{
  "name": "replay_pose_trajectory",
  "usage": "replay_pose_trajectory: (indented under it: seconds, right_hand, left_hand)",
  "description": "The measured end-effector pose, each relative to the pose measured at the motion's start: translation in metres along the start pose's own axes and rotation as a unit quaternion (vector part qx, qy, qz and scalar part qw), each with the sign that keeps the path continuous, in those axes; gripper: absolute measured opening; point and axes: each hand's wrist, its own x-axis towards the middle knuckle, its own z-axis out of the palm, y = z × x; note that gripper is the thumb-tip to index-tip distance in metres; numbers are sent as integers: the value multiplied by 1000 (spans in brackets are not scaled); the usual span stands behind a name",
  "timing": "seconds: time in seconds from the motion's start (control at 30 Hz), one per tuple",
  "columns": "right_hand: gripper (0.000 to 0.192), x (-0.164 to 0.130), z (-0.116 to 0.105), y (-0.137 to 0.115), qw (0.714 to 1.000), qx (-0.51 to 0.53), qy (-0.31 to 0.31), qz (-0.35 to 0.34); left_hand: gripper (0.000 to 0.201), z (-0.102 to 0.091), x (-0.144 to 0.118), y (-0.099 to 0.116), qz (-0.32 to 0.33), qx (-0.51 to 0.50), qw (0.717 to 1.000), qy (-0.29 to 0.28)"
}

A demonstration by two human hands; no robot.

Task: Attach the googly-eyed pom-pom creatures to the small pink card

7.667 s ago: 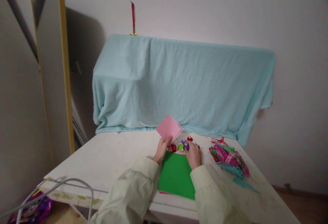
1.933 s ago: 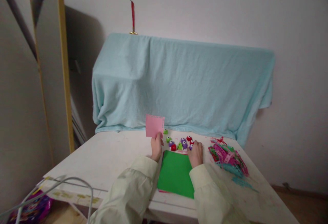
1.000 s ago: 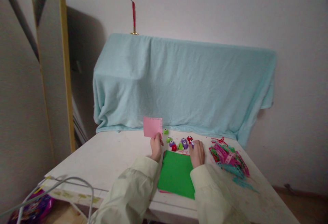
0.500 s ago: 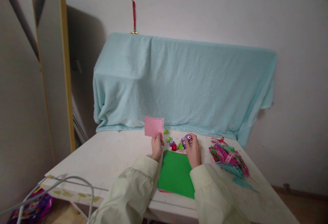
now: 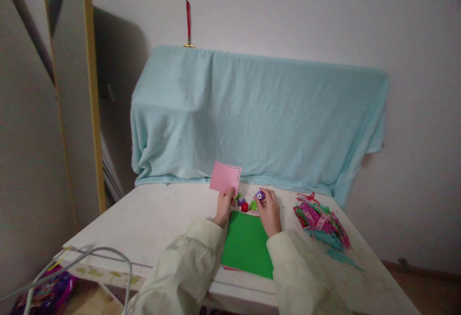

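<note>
A pink sheet of paper with small punched holes along its top and right edges is pinched at its lower edge by my left hand. My right hand has its fingers closed on a small purple craft punch with a cartoon eye. Between the hands, on the table, lie another purple punch, a red punch and a green one. Just below the hands rests a stack of coloured paper, a green sheet on top.
A tangled pile of punched paper strips lies on the white table at the right. Behind the table hangs a light blue cloth. A grey cable loops over the front left corner, and a tall mirror leans at the left.
My left hand has shifted right with the pink paper, which now tilts and covers the green punches behind. The purple punch in my right hand has moved slightly left.
</note>
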Motion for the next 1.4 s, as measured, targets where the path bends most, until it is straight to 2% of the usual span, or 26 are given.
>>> replay_pose_trajectory:
  seconds: [0.3,0.63,0.93,1.4]
  right_hand:
    - [28,-2,4,17,996,-78,27,17]
    - [27,0,5,17,999,-47,9,7]
    - [27,0,8,20,998,-62,21,13]
    - [24,-2,7,19,998,-65,13,14]
  left_hand:
    - [34,-1,3,-4,-9,-2,1000,-1]
    - [36,-2,5,-9,-6,13,1000,-10]
    - [38,-3,8,-15,-30,2,999,-36]
    - [38,-4,7,-16,-26,22,998,-44]
